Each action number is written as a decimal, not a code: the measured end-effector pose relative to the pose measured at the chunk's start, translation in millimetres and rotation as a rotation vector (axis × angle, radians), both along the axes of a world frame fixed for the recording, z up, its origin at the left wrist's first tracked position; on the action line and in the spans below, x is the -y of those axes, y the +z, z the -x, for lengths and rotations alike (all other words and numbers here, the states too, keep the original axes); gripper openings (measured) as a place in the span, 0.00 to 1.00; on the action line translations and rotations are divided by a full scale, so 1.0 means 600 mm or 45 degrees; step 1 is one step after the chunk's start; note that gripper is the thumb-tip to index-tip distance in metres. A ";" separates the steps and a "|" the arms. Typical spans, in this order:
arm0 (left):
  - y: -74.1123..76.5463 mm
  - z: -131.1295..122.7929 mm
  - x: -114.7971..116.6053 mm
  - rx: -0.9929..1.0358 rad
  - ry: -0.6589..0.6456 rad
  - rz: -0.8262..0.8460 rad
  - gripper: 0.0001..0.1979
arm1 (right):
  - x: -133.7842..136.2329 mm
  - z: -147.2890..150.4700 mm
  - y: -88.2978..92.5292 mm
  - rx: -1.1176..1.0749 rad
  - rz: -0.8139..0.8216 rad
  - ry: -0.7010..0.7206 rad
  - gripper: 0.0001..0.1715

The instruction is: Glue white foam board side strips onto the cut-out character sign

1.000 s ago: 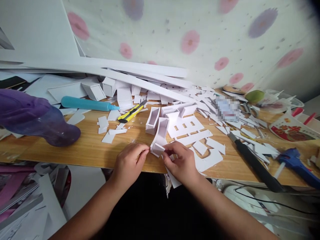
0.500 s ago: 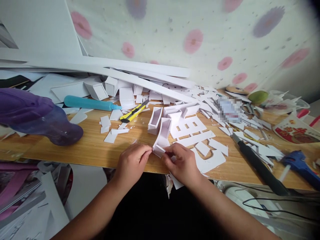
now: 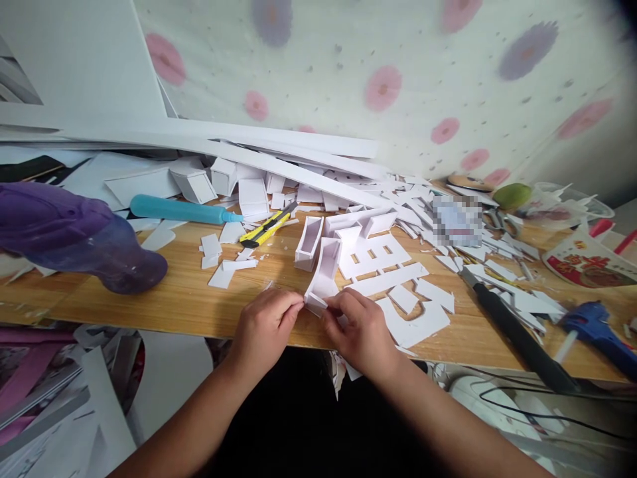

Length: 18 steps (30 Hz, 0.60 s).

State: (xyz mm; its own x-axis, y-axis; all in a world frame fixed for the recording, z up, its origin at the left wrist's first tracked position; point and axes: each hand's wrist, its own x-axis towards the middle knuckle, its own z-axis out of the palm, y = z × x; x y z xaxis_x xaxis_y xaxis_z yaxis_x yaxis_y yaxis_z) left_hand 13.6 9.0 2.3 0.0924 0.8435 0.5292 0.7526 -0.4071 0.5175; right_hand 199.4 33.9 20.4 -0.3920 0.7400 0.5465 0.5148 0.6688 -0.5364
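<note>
A small white foam-board box with curved sides (image 3: 326, 269) stands near the table's front edge. My left hand (image 3: 269, 326) pinches its near left corner between thumb and forefinger. From the other side, my right hand (image 3: 359, 328) has its fingers closed on the near right corner. A short strip crosses the near end of the box between my fingertips. Just behind it stands a narrow white open box (image 3: 309, 243). To the right lies a white sheet with cut-out square windows (image 3: 373, 255), and upright white pieces stand behind that.
A yellow utility knife (image 3: 269, 226) and a teal glue bottle (image 3: 179, 210) lie behind on the left, near a purple bottle (image 3: 89, 239). On the right are a black-handled blade tool (image 3: 517, 332) and a blue glue gun (image 3: 597, 332). White scraps (image 3: 522, 292) cover the back and right.
Both hands stay at the near end of the curved box, with only a slight shift of the right fingers. The whole view has moved slightly.
</note>
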 end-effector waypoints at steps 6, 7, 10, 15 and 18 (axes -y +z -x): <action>0.000 -0.002 -0.003 0.000 0.003 -0.026 0.05 | -0.001 0.000 -0.001 0.007 -0.023 0.012 0.06; 0.001 -0.003 -0.003 -0.002 0.006 -0.027 0.05 | -0.001 0.000 -0.002 0.011 -0.022 0.015 0.06; 0.003 -0.003 -0.003 -0.006 0.012 -0.020 0.05 | -0.002 0.000 -0.002 0.028 -0.015 0.025 0.06; 0.004 -0.002 -0.003 -0.005 0.014 -0.001 0.06 | -0.003 0.001 -0.001 0.030 -0.013 0.046 0.07; 0.004 -0.002 -0.002 -0.005 0.024 0.006 0.06 | -0.003 0.001 0.000 0.047 -0.029 0.050 0.07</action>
